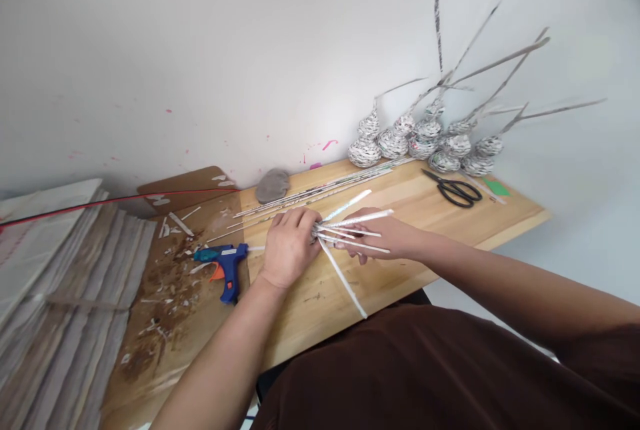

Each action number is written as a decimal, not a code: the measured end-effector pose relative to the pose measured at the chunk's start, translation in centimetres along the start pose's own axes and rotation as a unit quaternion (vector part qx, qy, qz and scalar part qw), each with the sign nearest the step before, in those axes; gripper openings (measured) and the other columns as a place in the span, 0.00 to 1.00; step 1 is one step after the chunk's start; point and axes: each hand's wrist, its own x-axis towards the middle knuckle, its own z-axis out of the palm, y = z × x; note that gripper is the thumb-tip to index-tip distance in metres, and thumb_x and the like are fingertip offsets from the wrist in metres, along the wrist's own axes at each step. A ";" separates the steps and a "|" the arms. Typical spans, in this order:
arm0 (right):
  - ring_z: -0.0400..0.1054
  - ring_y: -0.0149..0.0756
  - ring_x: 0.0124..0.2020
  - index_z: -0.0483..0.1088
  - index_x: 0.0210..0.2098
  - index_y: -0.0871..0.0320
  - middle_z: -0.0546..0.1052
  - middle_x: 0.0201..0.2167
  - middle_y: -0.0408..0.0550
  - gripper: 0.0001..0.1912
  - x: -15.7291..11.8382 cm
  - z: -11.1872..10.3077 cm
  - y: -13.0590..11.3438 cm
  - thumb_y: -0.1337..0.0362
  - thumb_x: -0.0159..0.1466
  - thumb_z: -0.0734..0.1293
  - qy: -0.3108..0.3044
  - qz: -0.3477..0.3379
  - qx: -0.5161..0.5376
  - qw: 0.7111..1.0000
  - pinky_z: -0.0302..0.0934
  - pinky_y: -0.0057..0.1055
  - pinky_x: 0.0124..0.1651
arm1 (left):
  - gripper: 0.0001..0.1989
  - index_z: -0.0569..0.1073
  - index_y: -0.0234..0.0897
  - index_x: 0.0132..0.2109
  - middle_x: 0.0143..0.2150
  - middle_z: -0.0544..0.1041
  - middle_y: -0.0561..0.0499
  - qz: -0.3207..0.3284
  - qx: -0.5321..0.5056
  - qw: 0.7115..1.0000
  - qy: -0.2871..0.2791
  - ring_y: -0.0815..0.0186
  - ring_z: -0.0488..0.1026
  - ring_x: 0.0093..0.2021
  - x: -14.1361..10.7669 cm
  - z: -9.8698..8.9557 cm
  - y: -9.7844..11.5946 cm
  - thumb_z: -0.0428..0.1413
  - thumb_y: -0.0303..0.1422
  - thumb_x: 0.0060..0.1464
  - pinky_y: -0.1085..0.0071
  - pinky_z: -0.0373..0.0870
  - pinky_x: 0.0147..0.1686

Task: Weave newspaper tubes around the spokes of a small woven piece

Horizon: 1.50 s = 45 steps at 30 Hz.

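My left hand (293, 247) is wrapped round the base of a small bundle of white rolled-paper sticks (345, 283), above the wooden table (295, 323). The sticks fan out to the right from that grip, one slanting down toward the table's front edge. On the right side of the bundle, my right hand (373, 237) has its fingers bent among the sticks, partly hidden behind them. Whatever its fingertips pinch is too small to make out. The woven part inside my left hand is mostly covered by the fingers.
A blue glue gun (230, 270) lies left, near stacked newspapers (70, 297). Behind are long paper sticks (320, 189) and a grey lump (272, 186). Black scissors (457, 191), a green piece (497, 187) and several gourd-shaped woven pieces (365, 152) occupy the right back.
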 end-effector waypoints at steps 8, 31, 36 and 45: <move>0.64 0.24 0.19 0.75 0.39 0.58 0.70 0.21 0.39 0.21 0.2 0.9 -0.5 0.47 0.58 0.74 -0.006 0.066 0.128 0.990 0.58 0.19 0.19 | 0.12 0.73 0.40 0.44 0.44 0.80 0.45 -0.002 -0.033 0.998 0.051 0.54 0.76 0.46 0.1 -0.4 -0.2 0.62 0.33 0.53 0.61 0.68 0.47; 0.60 0.22 0.19 0.71 0.33 0.58 0.67 0.19 0.36 0.19 0.5 2.5 -1.2 0.52 0.54 0.77 0.052 0.080 0.165 0.982 0.51 0.18 0.17 | 0.12 0.74 0.40 0.46 0.45 0.79 0.44 0.048 0.017 0.995 0.082 0.53 0.76 0.46 0.2 -0.5 -0.5 0.62 0.32 0.53 0.60 0.68 0.47; 0.63 0.21 0.17 0.69 0.29 0.60 0.70 0.20 0.37 0.16 0.4 2.2 -1.5 0.53 0.62 0.72 0.022 0.101 0.176 0.979 0.49 0.18 0.17 | 0.12 0.73 0.40 0.46 0.45 0.79 0.44 0.017 0.011 0.997 0.081 0.53 0.75 0.46 0.2 -0.7 -1.1 0.62 0.33 0.53 0.60 0.68 0.46; 0.72 0.23 0.22 0.74 0.35 0.61 0.78 0.29 0.42 0.11 0.2 2.0 -0.3 0.58 0.62 0.73 0.037 0.084 0.251 0.964 0.55 0.17 0.20 | 0.11 0.73 0.39 0.44 0.43 0.79 0.45 -0.003 -0.001 0.994 0.108 0.54 0.76 0.45 0.3 -0.4 -1.4 0.62 0.32 0.52 0.62 0.69 0.45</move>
